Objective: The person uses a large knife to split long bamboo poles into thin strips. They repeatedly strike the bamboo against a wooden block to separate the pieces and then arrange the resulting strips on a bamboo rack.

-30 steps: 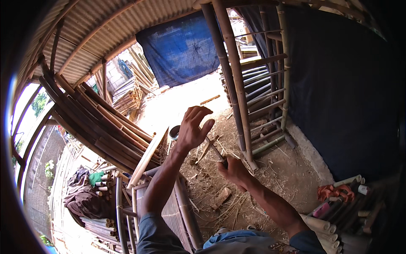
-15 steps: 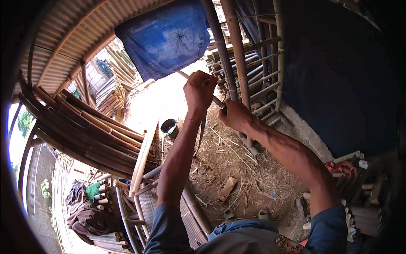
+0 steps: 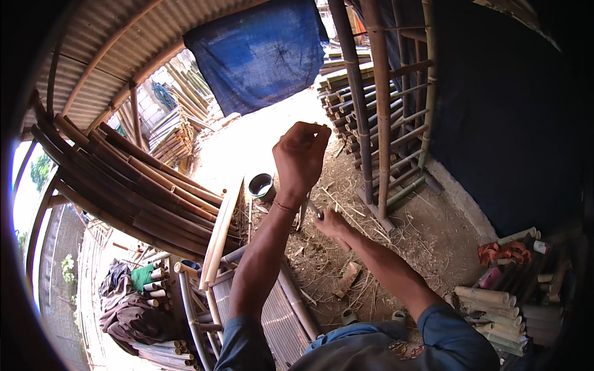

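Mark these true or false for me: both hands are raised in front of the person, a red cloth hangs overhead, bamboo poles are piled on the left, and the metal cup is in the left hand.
1. Both hands are raised: true; the left hand is higher than the right hand.
2. A red cloth hangs overhead: false; the tarp is blue.
3. Bamboo poles are piled on the left: true.
4. The metal cup is in the left hand: false; it stands on the ground.

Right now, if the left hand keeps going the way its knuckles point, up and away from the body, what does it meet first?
Probably nothing close. The left hand, fingers curled shut, points toward the sunlit bare ground with the hanging blue tarpaulin beyond it. The upright brown bamboo pole stands off to its right, though depth is unclear.
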`<state>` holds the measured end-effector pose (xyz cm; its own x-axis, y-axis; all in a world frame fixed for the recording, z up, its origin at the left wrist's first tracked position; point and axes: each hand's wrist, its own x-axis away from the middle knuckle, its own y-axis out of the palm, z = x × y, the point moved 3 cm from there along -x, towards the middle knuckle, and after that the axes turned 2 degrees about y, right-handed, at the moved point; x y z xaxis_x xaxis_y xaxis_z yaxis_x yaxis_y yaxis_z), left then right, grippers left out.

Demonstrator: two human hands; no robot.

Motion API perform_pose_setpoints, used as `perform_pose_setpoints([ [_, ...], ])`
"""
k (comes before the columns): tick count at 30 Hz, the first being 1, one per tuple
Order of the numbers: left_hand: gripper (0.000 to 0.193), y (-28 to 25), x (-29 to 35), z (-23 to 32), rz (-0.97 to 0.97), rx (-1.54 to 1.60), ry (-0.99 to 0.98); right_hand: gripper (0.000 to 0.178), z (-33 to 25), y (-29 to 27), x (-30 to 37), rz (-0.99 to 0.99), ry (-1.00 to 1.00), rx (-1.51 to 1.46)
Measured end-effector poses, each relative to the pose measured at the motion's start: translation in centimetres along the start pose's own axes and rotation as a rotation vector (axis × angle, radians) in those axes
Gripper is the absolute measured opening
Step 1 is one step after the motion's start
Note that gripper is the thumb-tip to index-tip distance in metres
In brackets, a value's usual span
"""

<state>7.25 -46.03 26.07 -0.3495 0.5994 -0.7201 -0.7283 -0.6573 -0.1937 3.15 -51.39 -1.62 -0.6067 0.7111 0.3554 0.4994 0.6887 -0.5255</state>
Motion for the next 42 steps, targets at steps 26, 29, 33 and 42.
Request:
perform_pose_setpoints([
  [26,0.014,2.0,-2.0,-10.3,-0.037,0.412,-0.425,0.041,0.4,-7.8,16.1,0.262,-0.06,0.25],
  [29,0.013,4.9,-2.9,-10.9,0.043,0.444,-0.43,0.038,1.3,-9.1,14.7,0.258,0.009,0.27],
  [33,0.013,6.7,-4.0,-12.1,0.125,0.286,-0.404,0.03,0.9,-9.9,13.5,0.252,0.037,0.437],
  [42,0.016,5.9,-5.1,-14.3,0.258,0.204,-0.431,0.04,-1.6,-9.6,7.6,0.173,-0.026,0.017],
])
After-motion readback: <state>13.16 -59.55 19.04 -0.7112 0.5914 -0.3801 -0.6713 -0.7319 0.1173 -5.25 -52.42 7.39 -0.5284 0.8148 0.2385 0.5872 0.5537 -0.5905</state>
